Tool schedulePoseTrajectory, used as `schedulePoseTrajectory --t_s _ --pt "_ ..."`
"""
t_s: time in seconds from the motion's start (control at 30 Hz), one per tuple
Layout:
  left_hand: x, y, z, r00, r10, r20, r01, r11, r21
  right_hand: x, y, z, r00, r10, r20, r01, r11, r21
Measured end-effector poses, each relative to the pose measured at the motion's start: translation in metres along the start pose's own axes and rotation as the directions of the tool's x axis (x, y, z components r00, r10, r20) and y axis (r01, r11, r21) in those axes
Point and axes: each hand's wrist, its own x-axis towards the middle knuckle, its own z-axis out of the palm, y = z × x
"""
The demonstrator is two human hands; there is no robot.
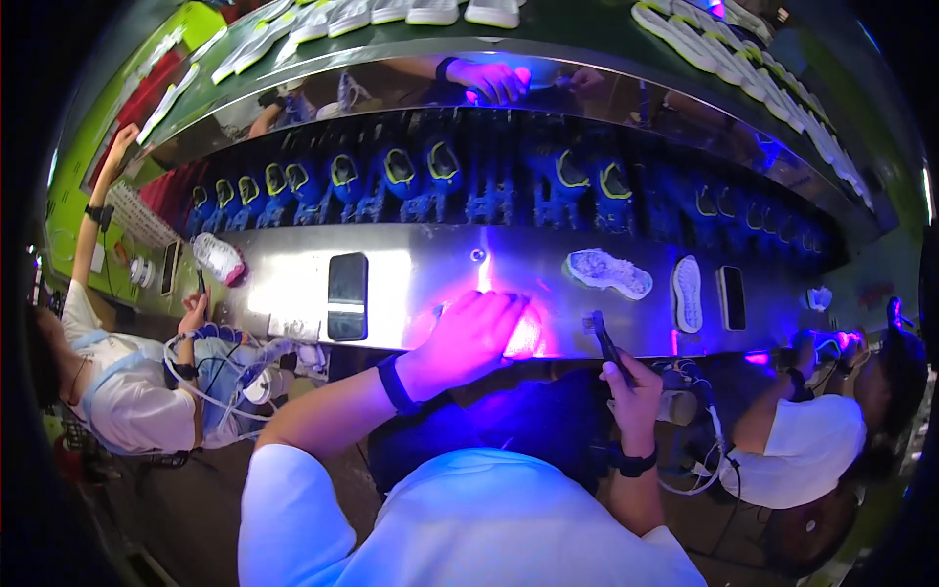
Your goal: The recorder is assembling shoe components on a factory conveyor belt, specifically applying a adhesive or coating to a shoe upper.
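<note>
My left hand (pixel 468 338) is closed over a pale textured piece (pixel 526 338) at the table's front edge. Pink and violet light washes over both, and most of the piece is hidden under the fingers, so its kind is unclear. To the right, my right hand (pixel 636 389) grips the dark handle of a small brush (pixel 605 342), bristles pointing up and away from me. The brush is apart from the piece. Beyond it on the metal table (pixel 430 256) lies a white shoe sole (pixel 608 272), with a second white sole (pixel 689 293) farther right.
A dark phone (pixel 347 296) lies left, another phone (pixel 732 298) right. Behind the table runs a rack of dark blue shoes (pixel 399 168); white soles (pixel 430 12) line the shelf above. One co-worker (pixel 137 391) sits at left, reaching up; another (pixel 802 440) sits at right.
</note>
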Motion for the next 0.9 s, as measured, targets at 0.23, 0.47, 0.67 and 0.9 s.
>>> schedulePoseTrajectory --t_s 0.23,0.47,0.67,0.9 --pt "-0.083 0.040 0.029 0.932 -0.282 -0.229 0.272 0.959 -0.075 0.007 0.014 0.041 0.981 0.029 0.190 -0.016 0.997 -0.072" --pt "-0.110 0.048 0.049 0.950 -0.238 -0.201 0.224 0.970 -0.092 0.030 0.036 0.071 0.968 0.036 0.247 -0.026 0.999 -0.045" --pt "-0.121 0.047 0.057 0.973 -0.192 -0.129 0.178 0.978 -0.113 0.015 0.046 0.059 0.925 0.121 0.359 -0.076 0.988 -0.136" --pt "-0.118 0.047 0.054 0.979 -0.180 -0.100 0.167 0.978 -0.127 0.010 0.036 0.048 0.921 0.059 0.385 -0.026 0.996 -0.091"
